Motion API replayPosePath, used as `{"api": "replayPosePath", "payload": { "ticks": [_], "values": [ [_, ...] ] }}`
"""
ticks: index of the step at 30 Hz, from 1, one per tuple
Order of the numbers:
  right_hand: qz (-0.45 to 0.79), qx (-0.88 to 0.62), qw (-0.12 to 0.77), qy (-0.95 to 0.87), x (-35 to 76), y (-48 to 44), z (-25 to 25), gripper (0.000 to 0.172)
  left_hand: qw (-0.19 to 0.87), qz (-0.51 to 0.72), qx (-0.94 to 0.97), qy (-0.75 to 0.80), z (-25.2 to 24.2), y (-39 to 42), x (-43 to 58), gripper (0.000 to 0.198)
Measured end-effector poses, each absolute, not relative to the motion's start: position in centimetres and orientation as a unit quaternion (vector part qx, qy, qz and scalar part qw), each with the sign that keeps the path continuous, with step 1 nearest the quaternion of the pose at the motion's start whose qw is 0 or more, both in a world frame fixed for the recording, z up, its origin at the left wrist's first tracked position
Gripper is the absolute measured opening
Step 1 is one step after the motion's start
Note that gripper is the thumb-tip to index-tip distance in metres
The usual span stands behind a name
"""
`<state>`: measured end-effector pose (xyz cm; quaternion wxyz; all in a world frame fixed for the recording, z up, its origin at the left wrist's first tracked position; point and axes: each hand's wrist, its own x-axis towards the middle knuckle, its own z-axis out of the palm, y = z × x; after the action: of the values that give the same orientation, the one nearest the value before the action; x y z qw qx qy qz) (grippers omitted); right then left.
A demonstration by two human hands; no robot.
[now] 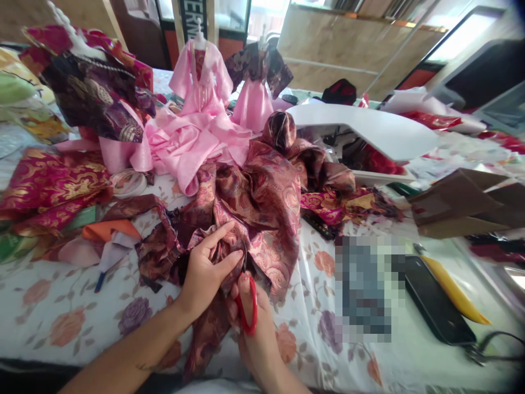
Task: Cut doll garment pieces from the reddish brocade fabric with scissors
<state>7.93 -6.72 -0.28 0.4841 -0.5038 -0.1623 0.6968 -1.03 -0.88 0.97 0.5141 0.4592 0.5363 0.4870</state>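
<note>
Red scissors (249,306) at the brocade fabric (266,213).
The left hand (207,271) presses the fabric with loosely spread fingers; the right hand (258,339) grips the scissor handle.

Glossy brocade cloth (262,208); red plastic scissors (248,306).

dark banner (199,10), partial letters "ERN"
</note>
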Motion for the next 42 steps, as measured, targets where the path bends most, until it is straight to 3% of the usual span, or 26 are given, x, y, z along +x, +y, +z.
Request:
{"api": "replayPosePath", "payload": {
  "ticks": [42],
  "values": [
    [0.696, -0.487, 0.491, -0.195, 8.1, -5.6, -0.8, 0.053, 0.581, 0.48, 0.418, 0.507, 1.3, -0.8, -1.3, 0.052]
  ]
}}
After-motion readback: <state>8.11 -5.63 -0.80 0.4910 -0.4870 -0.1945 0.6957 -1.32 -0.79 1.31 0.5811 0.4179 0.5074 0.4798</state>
